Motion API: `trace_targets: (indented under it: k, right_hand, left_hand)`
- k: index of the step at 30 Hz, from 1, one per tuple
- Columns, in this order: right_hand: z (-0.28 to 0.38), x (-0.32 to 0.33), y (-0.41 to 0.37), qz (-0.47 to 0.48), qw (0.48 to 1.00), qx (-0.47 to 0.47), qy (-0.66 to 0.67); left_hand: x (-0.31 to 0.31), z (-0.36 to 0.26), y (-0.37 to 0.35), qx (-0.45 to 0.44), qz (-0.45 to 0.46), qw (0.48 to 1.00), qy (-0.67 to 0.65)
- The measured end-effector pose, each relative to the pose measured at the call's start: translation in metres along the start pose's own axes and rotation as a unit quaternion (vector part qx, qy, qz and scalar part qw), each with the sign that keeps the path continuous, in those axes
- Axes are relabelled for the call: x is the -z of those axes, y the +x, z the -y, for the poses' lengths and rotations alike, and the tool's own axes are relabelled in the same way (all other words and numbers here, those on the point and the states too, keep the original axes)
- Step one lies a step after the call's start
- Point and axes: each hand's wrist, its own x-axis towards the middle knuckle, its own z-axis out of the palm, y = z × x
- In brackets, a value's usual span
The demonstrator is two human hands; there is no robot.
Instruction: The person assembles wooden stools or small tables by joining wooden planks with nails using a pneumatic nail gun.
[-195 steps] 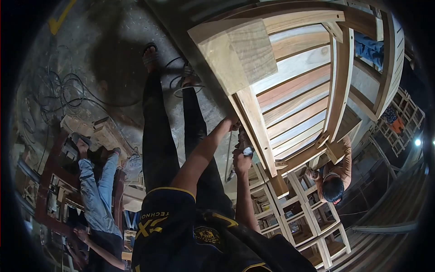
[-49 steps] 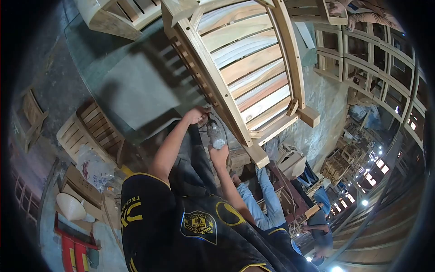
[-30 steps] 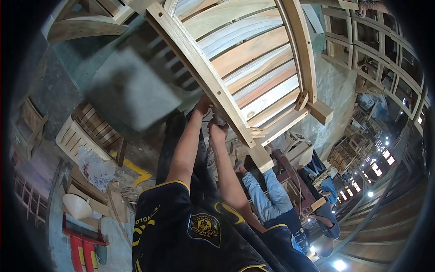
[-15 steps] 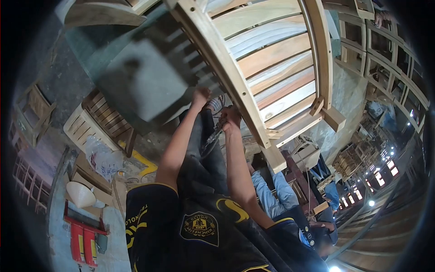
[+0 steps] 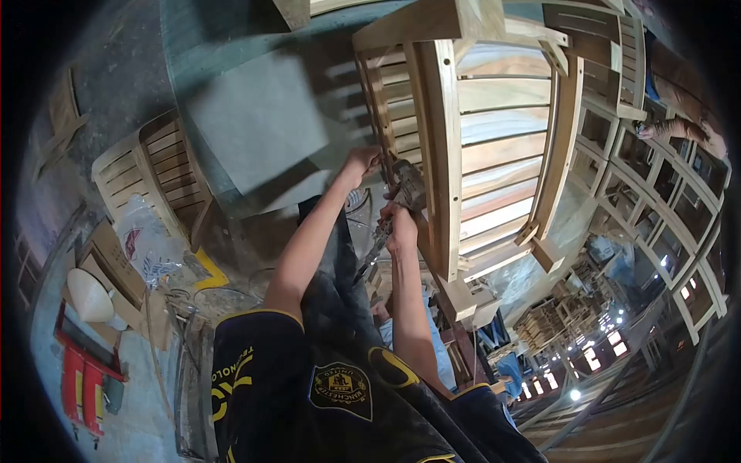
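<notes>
A pale wooden slatted seat frame (image 5: 444, 154) stands in front of me, its side rail running up and down. My left hand (image 5: 361, 160) rests with its fingers against the rail's edge, just left of the tool. My right hand (image 5: 401, 225) grips a grey hand-held power tool (image 5: 409, 189), whose head presses on the same rail. The tool's cable (image 5: 370, 251) hangs down between my forearms. My dark shirt with yellow trim (image 5: 340, 386) fills the bottom of the view.
A slatted wooden chair (image 5: 154, 166) lies on the concrete floor at left, with a plastic bag (image 5: 147, 243) and a white cone-shaped object (image 5: 86, 295) near it. Wooden grid frames (image 5: 656, 201) stand at right, where another person's arm (image 5: 683, 127) reaches in. Someone in blue (image 5: 386, 320) crouches below my arms.
The view has swung, so the frame's rail now runs nearly upright. Both hands have shifted along the rail, and the tool now shows above my right hand, against the wood.
</notes>
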Motion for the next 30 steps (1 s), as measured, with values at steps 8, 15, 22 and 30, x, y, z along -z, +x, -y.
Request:
trace_targets:
  k: [8, 15, 22, 30]
  right_hand:
    - [0.02, -0.021, 0.017, 0.026, 0.988, 0.08, -0.133]
    - [0.024, -0.014, 0.026, 0.013, 0.975, 0.102, -0.195]
    - [0.015, -0.007, 0.063, -0.066, 0.903, 0.174, -0.388]
    - [0.021, -0.009, 0.07, -0.098, 0.863, 0.235, -0.436]
  left_hand:
    - [-0.003, -0.014, 0.045, 0.001, 0.066, 0.993, -0.102]
    - [0.001, -0.019, 0.053, 0.054, 0.15, 0.962, -0.221]
    - [0.001, -0.011, 0.073, 0.026, 0.143, 0.951, -0.271]
    - [-0.01, 0.001, 0.079, 0.029, 0.096, 0.956, -0.276]
